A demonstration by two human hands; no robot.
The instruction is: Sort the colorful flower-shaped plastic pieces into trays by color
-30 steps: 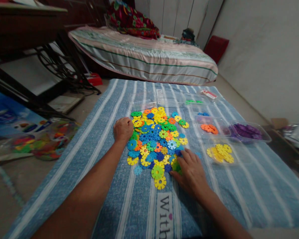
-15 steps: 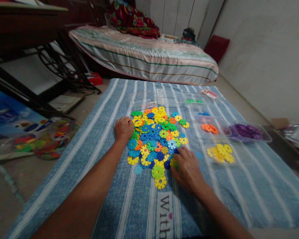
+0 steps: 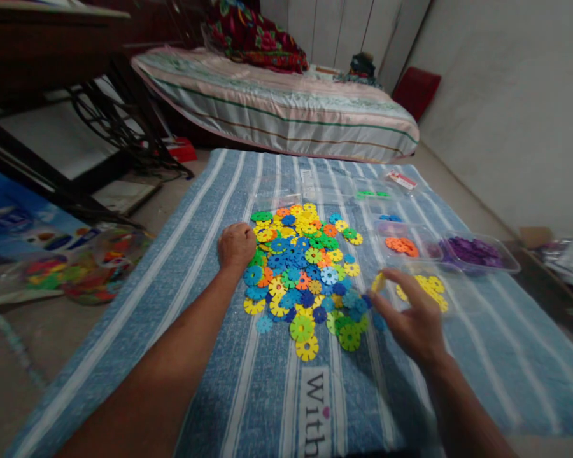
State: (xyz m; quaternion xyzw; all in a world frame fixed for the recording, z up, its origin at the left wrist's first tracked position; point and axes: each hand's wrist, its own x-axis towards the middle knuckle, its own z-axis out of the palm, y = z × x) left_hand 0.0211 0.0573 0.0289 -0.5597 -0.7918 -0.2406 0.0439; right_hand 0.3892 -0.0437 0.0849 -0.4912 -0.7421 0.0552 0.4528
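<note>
A heap of notched plastic discs point(image 3: 298, 254) in yellow, blue, green and orange lies on the striped blue cloth. My right hand point(image 3: 413, 312) is raised to the right of the heap, pinching a yellow disc point(image 3: 377, 283) between thumb and fingers. Just beyond that hand, a clear tray holds yellow discs point(image 3: 430, 289), partly hidden by it. At the heap's left edge rests my left hand point(image 3: 237, 247), its fingers curled in; whatever they may hold is hidden.
Clear trays on the right hold orange discs point(image 3: 402, 246), purple discs point(image 3: 475, 252), blue discs point(image 3: 390, 218) and green discs point(image 3: 372, 194). A bed point(image 3: 286, 114) stands behind the cloth. On the left is a sewing-machine stand point(image 3: 100, 121), near bags of colourful pieces point(image 3: 95, 273).
My right hand has lifted off the heap and moved right with a yellow disc, uncovering green and blue discs. My left hand has stayed in place.
</note>
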